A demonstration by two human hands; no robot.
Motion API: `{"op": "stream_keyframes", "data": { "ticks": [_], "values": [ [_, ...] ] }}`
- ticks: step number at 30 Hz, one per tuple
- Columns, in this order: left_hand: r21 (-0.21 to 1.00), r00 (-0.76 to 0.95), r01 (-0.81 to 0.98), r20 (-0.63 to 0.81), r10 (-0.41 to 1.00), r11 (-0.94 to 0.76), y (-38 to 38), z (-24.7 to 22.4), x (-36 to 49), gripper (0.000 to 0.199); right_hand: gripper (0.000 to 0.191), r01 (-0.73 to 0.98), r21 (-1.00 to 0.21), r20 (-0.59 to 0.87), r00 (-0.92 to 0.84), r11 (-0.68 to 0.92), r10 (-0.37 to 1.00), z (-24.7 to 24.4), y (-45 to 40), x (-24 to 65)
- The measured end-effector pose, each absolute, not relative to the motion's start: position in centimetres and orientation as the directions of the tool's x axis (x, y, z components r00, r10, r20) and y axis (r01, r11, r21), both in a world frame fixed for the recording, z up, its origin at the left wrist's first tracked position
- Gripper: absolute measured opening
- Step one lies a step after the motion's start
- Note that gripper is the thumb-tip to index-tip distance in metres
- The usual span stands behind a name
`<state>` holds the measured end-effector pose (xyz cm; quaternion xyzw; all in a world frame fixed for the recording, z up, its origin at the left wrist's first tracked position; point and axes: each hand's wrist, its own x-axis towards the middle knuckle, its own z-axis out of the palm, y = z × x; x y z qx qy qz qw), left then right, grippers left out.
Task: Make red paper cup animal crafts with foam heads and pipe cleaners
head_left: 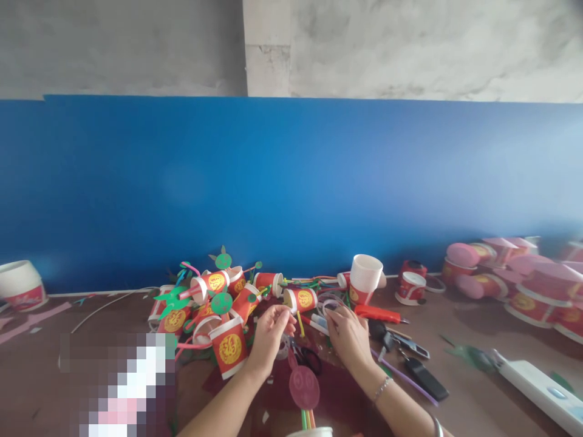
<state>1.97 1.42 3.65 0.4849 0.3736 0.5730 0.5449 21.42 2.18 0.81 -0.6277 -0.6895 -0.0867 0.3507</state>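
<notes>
Our right hand (347, 334), just in front of the cup stack (366, 273), curls its fingers; our left (272, 334), left of the stack, presses thumb to fingertips. What either pinches, we cannot tell. Behind them, left of the stack, the tipped red cup (301, 300) wants our light touch.

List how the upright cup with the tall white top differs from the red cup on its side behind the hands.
The upright cup stands mouth up; the lying cup rests on its side. The upright cup is white above and red below, while the lying cup's wall is mostly red. Both carry a yellow print.
</notes>
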Motion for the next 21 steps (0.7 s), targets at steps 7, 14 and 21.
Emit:
{"op": "stream_keyframes", "data": {
  "ticks": [7, 14, 21],
  "values": [
    [0.940, 0.232, -0.342, 0.092, 0.968, -0.008, 1.2, 3.2, 2.0, 0.019, 0.014, 0.611, -0.612, 0.625, -0.014, 0.502, 0.780, 1.6, 1.4, 19.4],
    [0.957, 0.358, -0.289, 0.069, 0.931, 0.040, 1.0, 3.4, 2.2, 0.015, 0.020, 0.302, -0.830, 0.479, -0.043, 0.468, 0.877, 2.7, 0.3, 18.0],
    [0.980, 0.315, -0.200, 0.059, 0.947, 0.006, 1.4, 3.0, 2.7, 0.035, 0.017, 0.421, -0.741, 0.584, 0.020, 0.523, 0.812, 2.2, 0.0, 17.7]
  ]
}}
